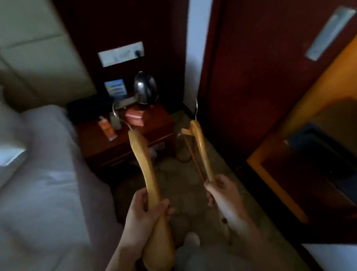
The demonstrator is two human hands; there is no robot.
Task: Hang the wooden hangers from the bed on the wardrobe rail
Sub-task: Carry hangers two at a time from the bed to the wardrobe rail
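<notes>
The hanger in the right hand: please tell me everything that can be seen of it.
The right hanger looks like pale varnished wood, with a thin crossbar and a metal hook on top. It is seen edge-on, hook pointing up and away. The right hand grips its lower end; nothing else touches it. It hangs over the carpet, before the dark red door.

bed [42,182] blurred, cut by left edge; bedside items [119,121] too blurred to identify

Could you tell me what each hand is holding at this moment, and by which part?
Each holds a wooden hanger by one shoulder arm, hooks pointing away: left hand on the left hanger, right hand on the right hanger.
</notes>
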